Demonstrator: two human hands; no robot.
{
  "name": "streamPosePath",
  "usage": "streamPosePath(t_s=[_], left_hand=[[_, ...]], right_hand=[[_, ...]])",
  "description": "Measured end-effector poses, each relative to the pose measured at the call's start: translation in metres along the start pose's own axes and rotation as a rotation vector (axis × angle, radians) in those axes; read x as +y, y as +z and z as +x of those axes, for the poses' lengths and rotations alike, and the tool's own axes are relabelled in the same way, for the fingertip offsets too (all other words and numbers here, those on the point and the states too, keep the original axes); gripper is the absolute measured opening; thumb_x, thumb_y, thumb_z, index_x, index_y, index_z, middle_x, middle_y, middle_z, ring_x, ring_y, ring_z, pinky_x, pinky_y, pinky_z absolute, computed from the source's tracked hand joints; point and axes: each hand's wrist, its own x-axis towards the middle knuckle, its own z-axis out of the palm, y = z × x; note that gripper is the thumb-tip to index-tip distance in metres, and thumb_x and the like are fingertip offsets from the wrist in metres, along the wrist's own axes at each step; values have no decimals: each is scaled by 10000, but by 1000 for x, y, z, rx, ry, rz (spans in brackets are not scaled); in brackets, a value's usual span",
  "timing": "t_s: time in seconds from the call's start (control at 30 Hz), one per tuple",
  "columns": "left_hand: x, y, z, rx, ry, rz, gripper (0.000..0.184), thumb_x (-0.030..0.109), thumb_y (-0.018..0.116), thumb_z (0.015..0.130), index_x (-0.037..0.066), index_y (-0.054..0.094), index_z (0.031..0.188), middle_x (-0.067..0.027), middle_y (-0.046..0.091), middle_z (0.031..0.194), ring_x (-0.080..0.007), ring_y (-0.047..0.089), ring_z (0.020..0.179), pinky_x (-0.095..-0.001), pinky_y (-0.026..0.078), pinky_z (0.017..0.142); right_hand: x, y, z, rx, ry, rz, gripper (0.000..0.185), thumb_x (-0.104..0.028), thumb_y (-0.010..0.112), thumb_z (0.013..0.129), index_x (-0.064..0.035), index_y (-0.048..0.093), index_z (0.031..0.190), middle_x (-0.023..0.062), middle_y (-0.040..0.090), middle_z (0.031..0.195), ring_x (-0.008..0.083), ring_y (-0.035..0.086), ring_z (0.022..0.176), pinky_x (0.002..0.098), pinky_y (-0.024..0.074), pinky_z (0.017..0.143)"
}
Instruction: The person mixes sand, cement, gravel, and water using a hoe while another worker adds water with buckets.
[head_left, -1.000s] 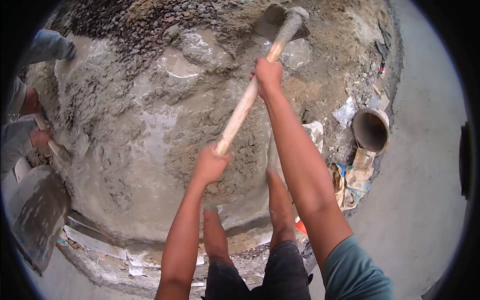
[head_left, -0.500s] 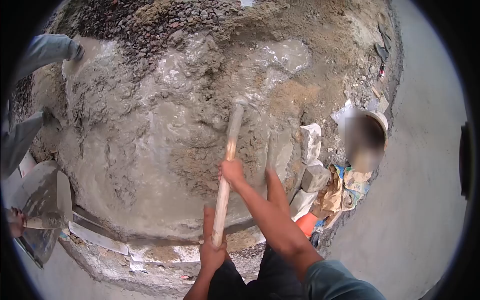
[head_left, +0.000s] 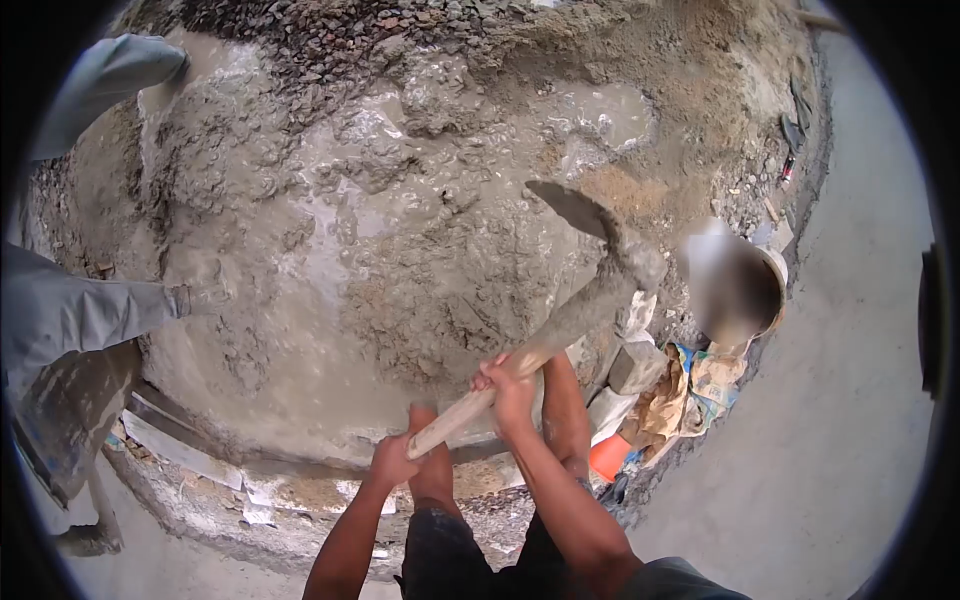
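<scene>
My left hand (head_left: 393, 462) is wrapped around the butt end of a long wooden-handled hoe. Farther up the same shaft, my right hand (head_left: 512, 395) is closed around it. The hoe (head_left: 575, 315) slants up to the right, its upper handle coated in grey mud. Its curved metal blade (head_left: 572, 208) is lifted above a wide bed of wet concrete mix (head_left: 330, 300), with the socket end near the stones. My bare legs (head_left: 565, 410) stand at the near edge of the mix, the feet hidden in it.
Another person's grey trouser legs (head_left: 90, 305) stand in the mix at left, near a mud-coated metal tool (head_left: 75, 420). Gravel (head_left: 330, 40) lies at the back. Stone blocks (head_left: 637, 367), torn paper bags (head_left: 665, 400), an orange object (head_left: 610, 458) and a bucket (head_left: 778, 275) line the right side.
The hoe has come up out of the mix and swung right, its blade now showing. Both hands moved with it. The other person's near leg has stepped further into the mix.
</scene>
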Motion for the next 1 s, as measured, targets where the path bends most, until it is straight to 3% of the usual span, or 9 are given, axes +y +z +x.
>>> streamPosePath(t_s=[0.03, 0.17, 0.27, 0.4, 0.57, 0.7, 0.77, 0.83, 1.0], left_hand=[[8, -2, 40, 91, 165, -106, 391, 233, 723, 721, 71, 655, 1071, -229, 672, 870, -423, 639, 870, -461, 523, 761], [128, -98, 122, 253, 134, -236, 282, 238, 690, 776, 24, 644, 954, -191, 659, 765, -371, 649, 738, -424, 496, 689], [139, -130, 118, 307, 41, -321, 215, 200, 677, 780, 11, 618, 863, -148, 619, 668, -264, 610, 607, -393, 468, 600], [105, -76, 58, 281, -61, -579, 175, 144, 661, 779, 2, 564, 752, -52, 551, 603, -139, 534, 544, -336, 421, 515], [107, -31, -42, 121, -384, -822, 222, 127, 664, 769, -16, 588, 921, -74, 596, 651, -189, 592, 601, -339, 465, 575], [22, 62, -122, 99, -599, -688, 282, 140, 679, 761, -19, 630, 989, -162, 669, 768, -293, 671, 736, -389, 514, 699], [1, 76, -163, 168, -540, -462, 278, 156, 689, 764, -15, 650, 980, -208, 683, 795, -341, 693, 767, -405, 529, 712], [-32, 92, -181, 239, -421, -327, 260, 176, 697, 773, -9, 660, 952, -235, 676, 788, -377, 690, 767, -412, 534, 684], [-82, 77, -173, 214, -140, -209, 239, 199, 702, 788, 4, 659, 920, -238, 668, 779, -402, 671, 798, -427, 543, 666]], right_hand=[[-36, 25, 37, -7, -97, -30, 161, 42, 562, 813, -59, 450, 869, 54, 479, 721, 162, 491, 599, 339, 461, 574], [-128, 141, 181, -24, -380, -250, 54, -37, 540, 828, 13, 533, 809, 39, 491, 652, 123, 478, 520, 295, 436, 465], [-122, 211, 225, 14, -234, -436, 85, -32, 497, 799, 42, 533, 776, 72, 502, 623, 169, 479, 469, 340, 436, 415], [-56, 202, 200, 53, -141, -788, 180, -67, 493, 775, 98, 555, 812, 136, 531, 599, 239, 529, 449, 391, 461, 403], [13, 149, 147, -71, 54, -894, 226, -89, 500, 791, 125, 571, 810, 172, 568, 623, 251, 573, 475, 405, 491, 413], [96, 70, 58, -30, 134, -1007, 243, -113, 541, 749, 99, 595, 645, 166, 587, 535, 266, 626, 454, 396, 495, 433], [149, 27, 15, 49, 81, -1071, 253, -138, 573, 766, 80, 585, 639, 138, 568, 500, 250, 608, 428, 376, 475, 417], [167, 1, -16, 29, 273, -730, 136, -79, 595, 793, 18, 563, 704, 89, 544, 548, 208, 558, 434, 350, 452, 407], [106, 11, -84, 29, 261, -315, 128, 55, 551, 810, -34, 459, 813, 69, 491, 608, 177, 513, 476, 332, 459, 458]])
